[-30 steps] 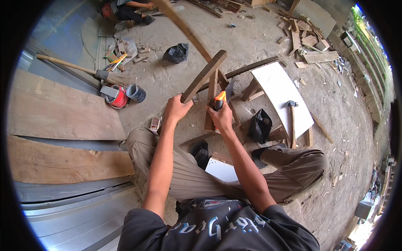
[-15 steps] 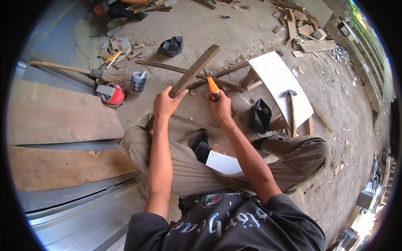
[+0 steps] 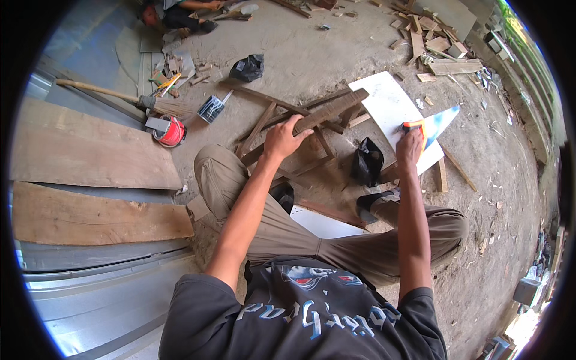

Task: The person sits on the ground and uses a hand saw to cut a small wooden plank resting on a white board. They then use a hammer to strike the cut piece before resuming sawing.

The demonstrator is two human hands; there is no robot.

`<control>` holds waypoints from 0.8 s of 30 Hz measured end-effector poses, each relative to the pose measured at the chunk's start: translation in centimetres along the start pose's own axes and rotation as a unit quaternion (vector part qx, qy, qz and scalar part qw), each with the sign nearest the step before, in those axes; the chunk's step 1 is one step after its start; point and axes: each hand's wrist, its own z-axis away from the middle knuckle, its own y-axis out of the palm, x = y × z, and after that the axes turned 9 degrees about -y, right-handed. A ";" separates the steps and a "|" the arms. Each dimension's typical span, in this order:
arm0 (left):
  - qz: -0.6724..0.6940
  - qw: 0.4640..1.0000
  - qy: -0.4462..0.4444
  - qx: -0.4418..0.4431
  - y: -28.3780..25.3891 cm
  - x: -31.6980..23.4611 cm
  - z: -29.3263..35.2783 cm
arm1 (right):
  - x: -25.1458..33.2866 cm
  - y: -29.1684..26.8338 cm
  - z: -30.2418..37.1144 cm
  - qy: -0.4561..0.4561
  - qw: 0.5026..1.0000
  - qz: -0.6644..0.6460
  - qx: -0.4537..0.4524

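My left hand (image 3: 285,139) is closed round a brown wooden bar (image 3: 334,111), which slants up to the right over a frame of wooden strips (image 3: 259,127). Held in my right hand (image 3: 410,147) is a handsaw (image 3: 443,125) with an orange and black handle. Its blade points up and right, across the edge of a white board (image 3: 384,99). My right hand and the saw cover much of the board's middle. Between my hands, a black plastic bag (image 3: 367,161) sits on the ground. Another white panel (image 3: 324,223) lies between my legs.
A can (image 3: 211,109) with a stick in it leans near a red bucket (image 3: 172,132) and a broom (image 3: 102,90). Wide planks (image 3: 96,215) lie at left. Scrap wood (image 3: 444,45) is heaped at far right. Another person (image 3: 180,13) is at the far left.
My right hand has swung right with the saw, now over the white board, and the blade shows. My left hand has moved right and lower, tilting the bar flatter. The hammer is no longer visible.
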 end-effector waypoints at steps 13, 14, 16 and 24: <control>0.013 0.999 0.025 0.022 3.0 -8.6 -1.9 | -5.0 1.5 2.3 0.059 0.988 -0.144 0.011; 0.032 0.998 0.044 0.014 3.4 -9.3 -2.7 | -6.0 1.1 1.9 0.073 0.985 -0.152 0.029; 0.048 0.997 0.050 0.035 4.2 -10.3 -4.0 | -6.2 0.2 2.6 0.077 0.981 -0.177 0.021; 0.022 0.990 0.083 0.115 17.1 -16.5 -7.8 | -11.7 -6.5 5.4 0.239 0.956 -0.152 -0.079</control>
